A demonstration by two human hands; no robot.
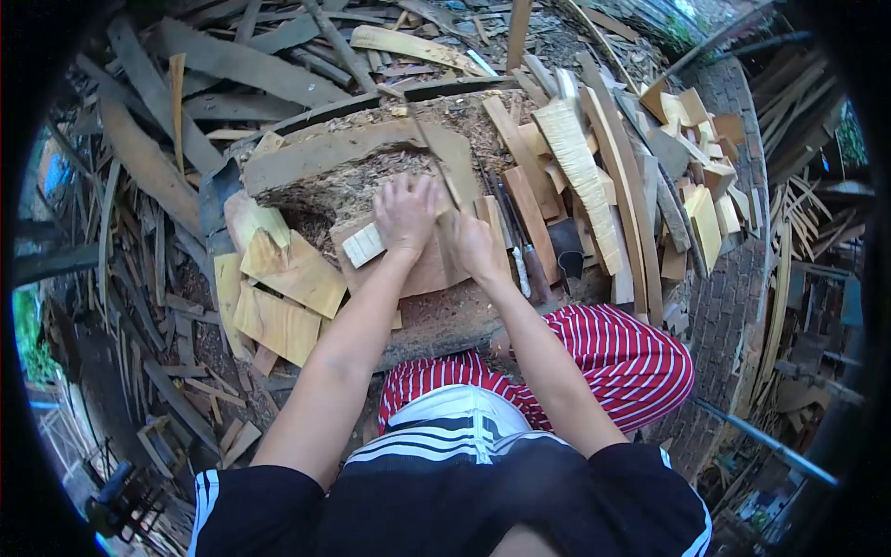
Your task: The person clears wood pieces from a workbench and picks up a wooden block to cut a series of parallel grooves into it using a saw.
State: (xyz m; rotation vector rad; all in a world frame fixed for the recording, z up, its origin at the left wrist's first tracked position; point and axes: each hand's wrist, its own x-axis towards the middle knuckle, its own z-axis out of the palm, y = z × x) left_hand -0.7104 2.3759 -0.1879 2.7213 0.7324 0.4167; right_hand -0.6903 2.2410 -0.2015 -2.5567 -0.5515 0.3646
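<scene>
My left hand (406, 215) presses down on a flat brown board (422, 274), its fingers spread and pointing away from me. Beside its wrist a small pale block (363, 245) with dark lines lies on the board. Just to the right, my right hand (478, 246) is closed around the near end of a long, thin-bladed tool, which looks like a saw (434, 148). The blade runs away from me, up and to the left, across a thick, rough-hollowed slab (325, 153). Its handle is hidden in my fist, and its cutting edge cannot be made out.
Yellowish wood pieces (292, 269) lie left of the board. On the right are dark slim tools (501, 204), a pale rough-edged plank (580, 167) and several stacked offcuts (701, 200). Scrap planks (241, 60) heap up behind and left. My striped-trousered knee (613, 357) is close at right.
</scene>
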